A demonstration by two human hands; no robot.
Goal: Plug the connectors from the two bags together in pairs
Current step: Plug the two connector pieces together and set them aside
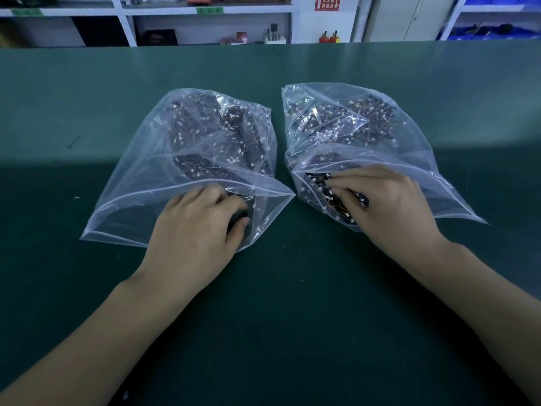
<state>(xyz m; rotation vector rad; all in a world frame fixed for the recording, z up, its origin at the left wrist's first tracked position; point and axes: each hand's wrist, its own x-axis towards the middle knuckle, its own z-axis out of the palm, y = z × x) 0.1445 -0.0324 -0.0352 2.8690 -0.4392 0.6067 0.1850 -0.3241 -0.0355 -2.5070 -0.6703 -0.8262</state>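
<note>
Two clear plastic zip bags lie side by side on the green table (292,303), mouths toward me. The left bag (152,159) and the right bag (409,136) each hold a heap of dark wired connectors with small white plugs. My left hand (199,230) reaches into the left bag's mouth, fingers curled down inside; what they hold is hidden. My right hand (386,200) is inside the right bag's mouth, its fingertips pinching a bunch of connectors (330,197) at the opening.
The green mat stretches wide in front of and around the bags. White shelving (128,27) with boxes and small items stands behind the table's far edge, and blue bins (497,27) are at the far right.
</note>
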